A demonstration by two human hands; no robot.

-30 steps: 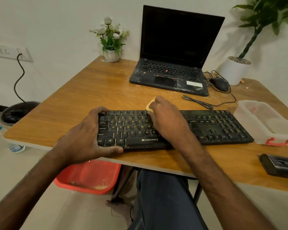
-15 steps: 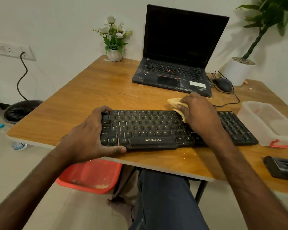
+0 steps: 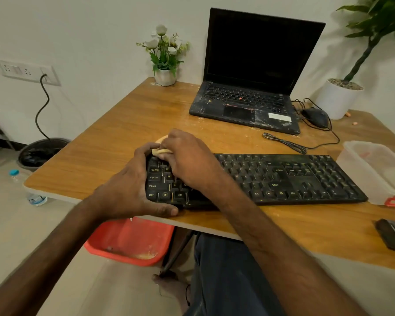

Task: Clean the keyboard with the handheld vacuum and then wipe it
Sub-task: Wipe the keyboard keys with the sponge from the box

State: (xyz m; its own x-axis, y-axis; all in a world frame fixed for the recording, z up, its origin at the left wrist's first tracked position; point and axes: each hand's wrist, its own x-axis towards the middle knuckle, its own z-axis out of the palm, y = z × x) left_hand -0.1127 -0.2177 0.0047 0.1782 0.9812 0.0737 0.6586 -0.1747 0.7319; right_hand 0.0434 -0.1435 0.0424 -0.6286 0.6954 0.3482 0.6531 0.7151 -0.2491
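Keyboard (image 3: 283, 179) wiping was in hand: left hand (image 3: 126, 190) gripped its nine-o'clock end, right hand (image 3: 189, 160) held a yellow cloth (image 3: 160, 152) there; next probably called for sweeping toward three o'clock.

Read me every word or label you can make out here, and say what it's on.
"ThinkPad": laptop palm rest.
"Tab", "Caps Lock", "Shift", "Ctrl", "Alt": keyboard keys.
Unreadable: the laptop's white sticker, water bottle label, most other keys.

laptop (image 3: 249, 96), mouse (image 3: 315, 117), flower pot (image 3: 165, 76), red tub (image 3: 132, 242)
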